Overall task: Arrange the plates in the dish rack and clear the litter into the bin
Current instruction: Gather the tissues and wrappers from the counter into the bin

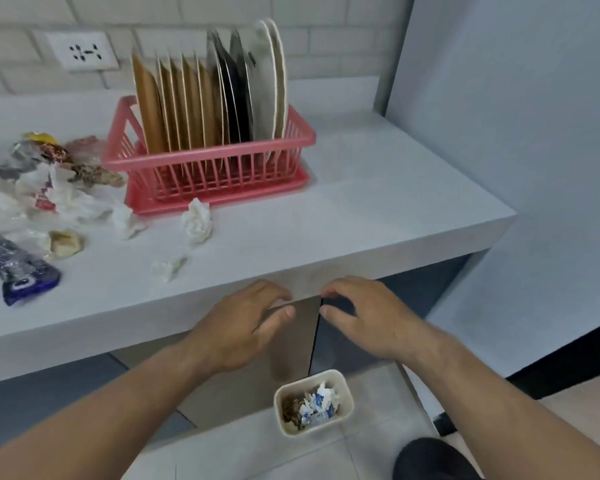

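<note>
grip: left hand (pixel 246 327) and right hand (pixel 364 320) loose, empty | i fear light tissue (pixel 197 221) drifts past small bin (pixel 314 430)

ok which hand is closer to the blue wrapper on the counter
Left. The left hand hovers off the counter edge, right of the blue wrapper; the right hand lies farther right.

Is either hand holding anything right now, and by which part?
Nothing is held: the left hand and the right hand are both empty, fingers loosely curled, in front of the counter and above the bin.
</note>
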Available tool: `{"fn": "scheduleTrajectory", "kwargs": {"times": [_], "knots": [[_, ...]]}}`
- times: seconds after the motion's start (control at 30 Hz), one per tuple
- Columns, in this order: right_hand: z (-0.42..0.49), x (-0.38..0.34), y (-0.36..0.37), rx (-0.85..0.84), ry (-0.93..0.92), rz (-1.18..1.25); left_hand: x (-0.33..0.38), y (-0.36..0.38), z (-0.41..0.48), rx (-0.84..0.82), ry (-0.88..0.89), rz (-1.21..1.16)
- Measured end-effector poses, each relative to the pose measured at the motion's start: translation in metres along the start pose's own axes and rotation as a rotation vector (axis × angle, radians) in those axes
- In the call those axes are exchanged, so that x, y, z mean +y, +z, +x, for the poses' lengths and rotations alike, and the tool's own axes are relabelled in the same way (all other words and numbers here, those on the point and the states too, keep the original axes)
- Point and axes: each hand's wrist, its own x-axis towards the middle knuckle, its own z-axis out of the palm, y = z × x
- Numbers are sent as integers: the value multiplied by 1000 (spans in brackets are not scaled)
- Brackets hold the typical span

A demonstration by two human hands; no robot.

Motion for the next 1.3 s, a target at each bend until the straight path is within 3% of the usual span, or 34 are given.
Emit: {"fn": "scheduleTrajectory", "kwargs": {"times": [0.37, 0.83, 1.07, 1.3], "knots": [[-3, -73, -24, 121, 74, 21, -10, -70, -16, 35, -16, -4], [59, -116, 15, -28, -52, -8, -70, -149, -4, 369, -192, 40], [120, -177, 48, -49, -98, -49, -107, -176, 8, 354, -150, 44], [157, -195, 79, -107, -114, -259, -147, -182, 32, 194, -61, 64]]}}
